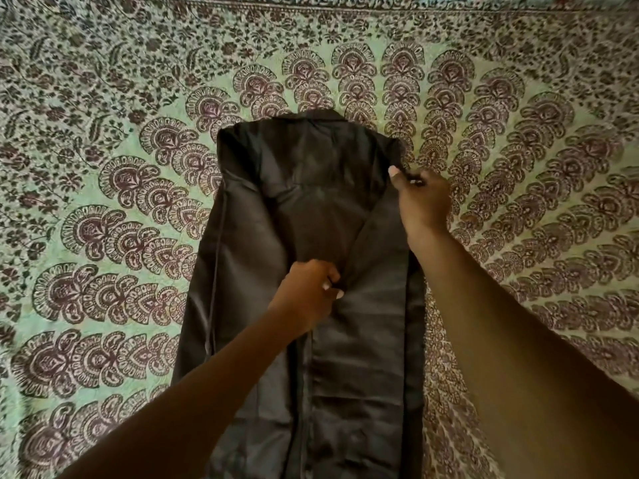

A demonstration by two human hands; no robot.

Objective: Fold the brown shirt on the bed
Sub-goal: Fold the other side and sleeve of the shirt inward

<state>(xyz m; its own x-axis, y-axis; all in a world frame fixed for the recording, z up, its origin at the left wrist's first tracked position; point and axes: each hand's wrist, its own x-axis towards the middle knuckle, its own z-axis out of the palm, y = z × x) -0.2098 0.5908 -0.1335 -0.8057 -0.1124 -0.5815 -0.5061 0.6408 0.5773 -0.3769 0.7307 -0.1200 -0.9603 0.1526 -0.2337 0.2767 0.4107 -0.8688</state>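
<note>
The dark brown shirt (311, 202) lies flat on the bed as a long narrow shape, collar at the far end, both sides folded in toward the middle. My left hand (307, 292) pinches the cloth at the shirt's middle, where the two folded-in sides meet. My right hand (422, 202) reaches farther up and grips the shirt's right edge just below the shoulder, thumb on top. The shirt's lower end runs out of view at the bottom, partly under my forearms.
The bed is covered by a green sheet (103, 167) printed with dark paisley and flower shapes, spreading wide on both sides of the shirt. A border band of the sheet (311, 8) runs along the far edge.
</note>
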